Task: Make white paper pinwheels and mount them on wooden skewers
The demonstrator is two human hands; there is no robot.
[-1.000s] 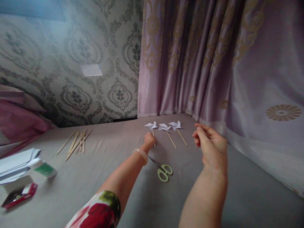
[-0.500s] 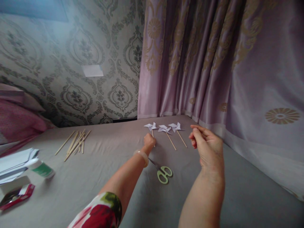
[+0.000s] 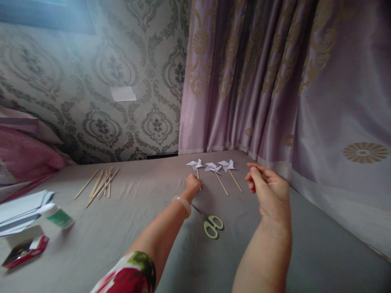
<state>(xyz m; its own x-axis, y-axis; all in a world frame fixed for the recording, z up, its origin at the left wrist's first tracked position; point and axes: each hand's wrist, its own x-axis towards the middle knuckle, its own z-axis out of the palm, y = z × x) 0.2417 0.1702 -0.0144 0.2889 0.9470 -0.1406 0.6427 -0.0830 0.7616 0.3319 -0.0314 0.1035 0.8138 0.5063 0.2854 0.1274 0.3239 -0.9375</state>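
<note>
My left hand point(image 3: 193, 185) is closed at the wooden stick of a white paper pinwheel point(image 3: 196, 164), the leftmost of three, low over the grey sheet. To its right lie a second pinwheel point(image 3: 213, 168) and a third pinwheel point(image 3: 227, 165), each on a thin stick. My right hand point(image 3: 269, 189) hovers right of them, thumb pressed to curled fingers, with nothing showing in it. Green-handled scissors point(image 3: 214, 226) lie below my left hand; part of their blades is hidden behind the wrist.
At the left lie several loose wooden sticks point(image 3: 99, 185), a white and green bottle point(image 3: 57, 215) on its side, sheets of paper point(image 3: 23, 209) and an open red box point(image 3: 26, 250). A patterned wall and a purple curtain point(image 3: 207, 122) border the grey sheet point(image 3: 146, 228).
The view has shifted slightly, so everything sits a little lower and further right. My left hand stays at the same pinwheel's stick, and my right hand keeps its closed pose.
</note>
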